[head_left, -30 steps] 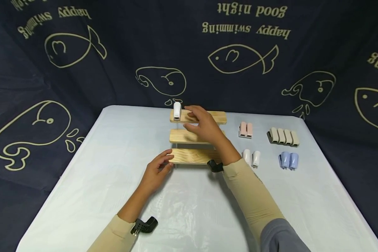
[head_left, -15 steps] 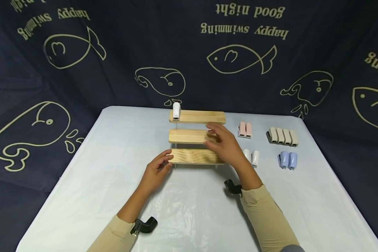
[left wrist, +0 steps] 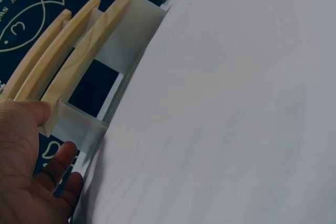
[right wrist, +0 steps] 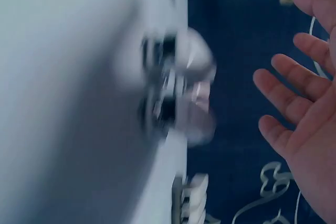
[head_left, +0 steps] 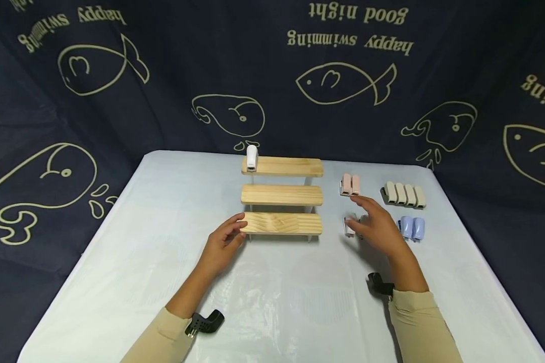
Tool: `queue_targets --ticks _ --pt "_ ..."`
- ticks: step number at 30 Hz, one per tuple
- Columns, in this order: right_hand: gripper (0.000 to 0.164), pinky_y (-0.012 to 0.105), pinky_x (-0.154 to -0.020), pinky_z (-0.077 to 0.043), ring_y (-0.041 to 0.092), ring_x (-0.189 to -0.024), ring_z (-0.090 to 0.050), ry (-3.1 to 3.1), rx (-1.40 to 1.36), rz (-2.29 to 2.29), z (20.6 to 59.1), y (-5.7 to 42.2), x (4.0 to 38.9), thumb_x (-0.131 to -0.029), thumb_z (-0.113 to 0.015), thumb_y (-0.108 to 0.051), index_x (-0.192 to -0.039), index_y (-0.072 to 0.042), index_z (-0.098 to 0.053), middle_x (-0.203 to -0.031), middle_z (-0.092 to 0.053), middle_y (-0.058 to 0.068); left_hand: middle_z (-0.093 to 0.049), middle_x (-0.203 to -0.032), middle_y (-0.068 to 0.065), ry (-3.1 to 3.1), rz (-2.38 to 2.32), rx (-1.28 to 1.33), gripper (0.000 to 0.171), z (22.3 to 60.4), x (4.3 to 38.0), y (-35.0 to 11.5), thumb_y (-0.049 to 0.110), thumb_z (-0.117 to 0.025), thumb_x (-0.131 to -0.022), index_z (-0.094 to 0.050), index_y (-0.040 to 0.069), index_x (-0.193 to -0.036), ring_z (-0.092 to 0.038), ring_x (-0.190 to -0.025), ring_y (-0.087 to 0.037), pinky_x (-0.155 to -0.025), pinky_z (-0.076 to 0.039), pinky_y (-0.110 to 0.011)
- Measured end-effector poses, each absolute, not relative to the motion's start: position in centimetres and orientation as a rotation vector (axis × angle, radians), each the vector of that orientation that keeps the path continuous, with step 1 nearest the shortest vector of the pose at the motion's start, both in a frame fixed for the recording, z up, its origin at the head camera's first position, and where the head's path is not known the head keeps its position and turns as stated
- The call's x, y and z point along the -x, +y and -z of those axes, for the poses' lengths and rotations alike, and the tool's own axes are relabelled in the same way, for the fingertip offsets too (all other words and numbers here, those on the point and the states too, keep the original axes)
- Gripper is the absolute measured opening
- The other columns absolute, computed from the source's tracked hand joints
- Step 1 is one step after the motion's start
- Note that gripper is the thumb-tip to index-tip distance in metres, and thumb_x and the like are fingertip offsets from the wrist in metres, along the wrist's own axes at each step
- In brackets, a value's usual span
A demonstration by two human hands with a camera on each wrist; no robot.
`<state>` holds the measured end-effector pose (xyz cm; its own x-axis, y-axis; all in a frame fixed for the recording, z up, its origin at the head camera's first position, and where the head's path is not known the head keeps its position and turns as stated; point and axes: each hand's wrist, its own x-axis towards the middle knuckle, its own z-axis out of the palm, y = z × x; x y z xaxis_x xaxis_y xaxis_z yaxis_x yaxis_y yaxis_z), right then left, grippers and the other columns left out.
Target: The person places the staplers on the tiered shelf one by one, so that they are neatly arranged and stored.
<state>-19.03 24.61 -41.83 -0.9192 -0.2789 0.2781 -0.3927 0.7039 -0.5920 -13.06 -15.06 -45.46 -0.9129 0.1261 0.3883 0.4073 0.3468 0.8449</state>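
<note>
My left hand (head_left: 221, 248) rests its fingers against the left end of the lowest board of a three-step wooden display rack (head_left: 281, 223). In the left wrist view one digit touches the board end (left wrist: 49, 98), the other fingers hanging loose. A white mini stapler (head_left: 252, 158) stands at the left end of the top board. Over on the right, my right hand (head_left: 381, 229) hovers above two white mini staplers (head_left: 348, 225), partly covering them in the head view. Its fingers (right wrist: 294, 87) are spread and hold nothing; the white staplers (right wrist: 194, 59) look blurred in the right wrist view.
Behind the white pair lie two pink mini staplers (head_left: 346, 185). Farther right are a row of several beige ones (head_left: 404, 194) and two blue ones (head_left: 412, 228). A dark printed cloth (head_left: 172, 126) hangs behind the white-covered table (head_left: 272, 297).
My right hand has moved from beside the stapler on the top board, down and right, to the white pair. The left hand stays at the rack's left end.
</note>
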Motion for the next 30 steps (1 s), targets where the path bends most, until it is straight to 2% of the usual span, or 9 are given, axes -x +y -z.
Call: queue_targets --ticks 4,8,11,15,18,22,26,30 --pt "0.062 0.063 -0.104 -0.033 0.046 -0.133 -0.04 -2.789 -0.516 -1.043 42.9 26.9 19.0 -0.089 -0.076 -0.015 -0.143 -0.002 -0.048 -0.146 -0.045 0.023 -0.054 -0.141 -0.021 -2.355 1.571 0.478 0.027 45.4 13.0 -15.2 -0.004 -0.064 -0.094 -0.065 -0.009 -0.12 -0.061 -0.104 -0.035 -0.084 -0.051 -0.024" --pt "0.063 0.063 -0.105 -0.032 0.048 -0.133 -0.037 -2.831 -0.481 -1.151 44.0 28.6 19.0 -0.091 -0.074 -0.012 -0.144 0.003 -0.044 -0.145 -0.042 0.029 -0.054 -0.143 -0.014 -2.356 1.579 0.47 0.027 47.3 13.8 -15.6 0.0 -0.065 -0.095 -0.066 -0.003 -0.122 -0.061 -0.106 -0.029 -0.084 -0.05 -0.023" --pt "0.064 0.062 -0.104 -0.034 0.049 -0.131 -0.039 -2.853 -0.45 -1.229 44.7 29.5 19.1 -0.091 -0.073 -0.011 -0.144 0.006 -0.042 -0.144 -0.041 0.032 -0.053 -0.145 -0.006 -2.369 1.607 0.472 0.028 48.2 14.3 -15.8 0.007 -0.065 -0.096 -0.066 0.002 -0.124 -0.06 -0.108 -0.023 -0.086 -0.05 -0.024" --pt "0.066 0.061 -0.102 -0.038 0.049 -0.126 -0.046 -2.897 -0.414 -1.259 45.3 29.9 19.0 -0.091 -0.074 -0.014 -0.144 0.006 -0.041 -0.14 -0.045 0.033 -0.052 -0.146 -0.002 -2.36 1.636 0.491 0.029 48.4 14.5 -15.9 0.012 -0.066 -0.097 -0.066 0.005 -0.125 -0.06 -0.108 -0.021 -0.087 -0.051 -0.026" --pt "0.069 0.06 -0.101 -0.039 0.048 -0.124 -0.049 -2.959 -0.384 -1.24 45.7 29.9 19.0 -0.091 -0.074 -0.019 -0.146 0.005 -0.04 -0.139 -0.047 0.033 -0.053 -0.145 -0.002 -2.355 1.634 0.489 0.029 48.6 14.5 -15.9 0.011 -0.067 -0.096 -0.066 0.004 -0.125 -0.06 -0.108 -0.021 -0.086 -0.051 -0.024" --pt "0.071 0.061 -0.104 -0.035 0.048 -0.129 -0.043 -3.002 -0.375 -1.243 46.0 29.9 19.0 -0.092 -0.073 -0.022 -0.148 0.003 -0.036 -0.143 -0.043 0.034 -0.053 -0.144 -0.007 -2.349 1.619 0.484 0.029 48.7 14.3 -15.8 0.006 -0.068 -0.095 -0.067 0.002 -0.123 -0.06 -0.106 -0.024 -0.084 -0.051 -0.022" --pt "0.072 0.062 -0.107 -0.031 0.048 -0.135 -0.036 -3.005 -0.395 -1.225 46.2 30.0 19.1 -0.091 -0.074 -0.019 -0.149 0.001 -0.035 -0.146 -0.039 0.033 -0.054 -0.143 -0.012 -2.319 1.61 0.499 0.029 48.6 14.3 -15.8 0.003 -0.068 -0.093 -0.067 0.0 -0.122 -0.06 -0.103 -0.028 -0.082 -0.051 -0.022" --pt "0.072 0.062 -0.109 -0.029 0.048 -0.137 -0.033 -2.997 -0.417 -1.195 46.4 30.0 19.2 -0.09 -0.074 -0.013 -0.148 0.0 -0.034 -0.147 -0.039 0.032 -0.054 -0.143 -0.009 -2.325 1.599 0.507 0.029 48.4 14.5 -15.8 0.005 -0.067 -0.095 -0.067 0.001 -0.124 -0.06 -0.103 -0.025 -0.083 -0.05 -0.021"
